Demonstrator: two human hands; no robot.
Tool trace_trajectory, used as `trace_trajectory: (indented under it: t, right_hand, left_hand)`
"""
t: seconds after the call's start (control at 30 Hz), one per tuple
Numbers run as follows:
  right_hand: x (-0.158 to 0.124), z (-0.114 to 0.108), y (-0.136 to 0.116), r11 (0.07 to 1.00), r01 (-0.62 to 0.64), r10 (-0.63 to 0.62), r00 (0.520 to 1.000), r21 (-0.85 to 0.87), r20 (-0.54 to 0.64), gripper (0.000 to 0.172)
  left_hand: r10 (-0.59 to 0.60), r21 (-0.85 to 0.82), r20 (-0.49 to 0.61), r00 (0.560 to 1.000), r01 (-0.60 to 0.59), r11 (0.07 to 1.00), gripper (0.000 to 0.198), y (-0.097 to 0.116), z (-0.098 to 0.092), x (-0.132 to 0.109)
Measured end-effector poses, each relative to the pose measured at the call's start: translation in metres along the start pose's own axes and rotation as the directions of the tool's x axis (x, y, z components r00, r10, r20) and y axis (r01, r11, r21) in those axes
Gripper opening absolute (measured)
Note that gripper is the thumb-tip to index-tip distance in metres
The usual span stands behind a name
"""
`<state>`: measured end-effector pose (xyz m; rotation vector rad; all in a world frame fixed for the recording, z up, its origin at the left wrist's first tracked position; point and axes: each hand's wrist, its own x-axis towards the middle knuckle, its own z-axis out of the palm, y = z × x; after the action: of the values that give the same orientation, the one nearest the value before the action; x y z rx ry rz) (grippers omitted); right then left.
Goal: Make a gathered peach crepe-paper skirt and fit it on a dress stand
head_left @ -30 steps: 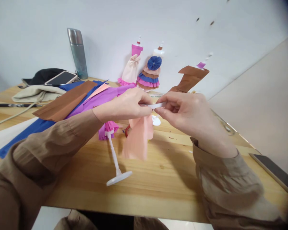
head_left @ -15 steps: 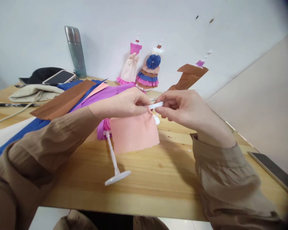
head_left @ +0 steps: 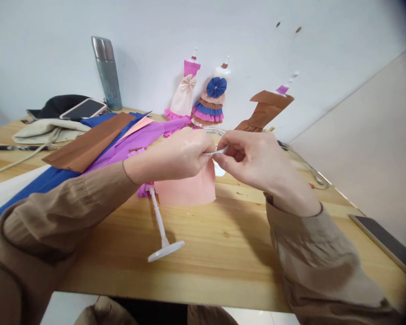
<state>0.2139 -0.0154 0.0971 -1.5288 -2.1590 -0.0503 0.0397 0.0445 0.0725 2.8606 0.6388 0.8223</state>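
Over the middle of the table, my left hand (head_left: 176, 153) is closed in a pinch on one end of a narrow white strip of tape (head_left: 214, 153). My right hand (head_left: 253, 155) pinches the strip's other end between thumb and fingers. Below my left hand hangs a pink crepe-paper sheet (head_left: 186, 192); the fingers hide its upper edge. Beside the sheet lies a small doll stand with a white rod and round base (head_left: 165, 251), tilted, with purple ruffles (head_left: 144, 190) partly behind my left wrist.
Brown crepe-paper (head_left: 88, 142) and blue and purple sheets lie at left. Two dressed mini mannequins (head_left: 188, 90) (head_left: 216, 88) and a brown-wrapped one (head_left: 264, 110) stand by the wall. A thermos (head_left: 108, 76), a phone (head_left: 84, 109) and another phone (head_left: 385, 241) are near the edges.
The white strip has turned from flat-facing to nearly edge-on. My left hand has rolled into a tighter fist, and the pink sheet hangs slightly higher and further left.
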Motion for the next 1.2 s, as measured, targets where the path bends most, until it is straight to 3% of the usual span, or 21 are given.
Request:
trace_trajectory:
  t: [0.13,0.3,0.53,0.77,1.0,1.2]
  right_hand:
    - [0.0,0.001,-0.002,1.0,0.015,-0.015,1.0,-0.009,-0.006,0.004]
    - [0.0,0.004,-0.001,0.999,0.042,-0.043,0.998,-0.029,-0.048,0.006]
    - [-0.001,0.007,0.004,0.993,0.119,-0.118,0.985,0.004,-0.129,0.017]
    - [0.0,0.004,0.002,0.995,0.088,-0.087,0.996,0.037,-0.029,0.007]
    - [-0.002,0.007,-0.001,0.996,0.092,-0.091,0.994,0.006,-0.066,0.011]
    - [0.0,0.013,0.004,0.995,0.088,-0.094,0.984,-0.043,-0.149,0.02]
  left_hand:
    - [0.028,0.149,-0.045,0.999,-0.021,0.989,0.022,0.007,0.002,-0.003]
    - [0.035,0.207,-0.061,0.998,-0.022,0.978,0.023,0.013,0.0,-0.006]
    - [0.031,0.135,-0.05,0.998,-0.024,0.991,0.022,0.008,-0.004,-0.004]
    - [0.021,0.129,-0.037,0.999,-0.016,0.992,0.022,0.011,-0.005,-0.001]
    - [0.032,0.104,-0.079,0.996,-0.024,0.994,0.022,0.012,-0.004,-0.003]
    - [-0.057,-0.01,-0.013,0.998,0.056,0.998,0.029,0.005,-0.007,-0.001]
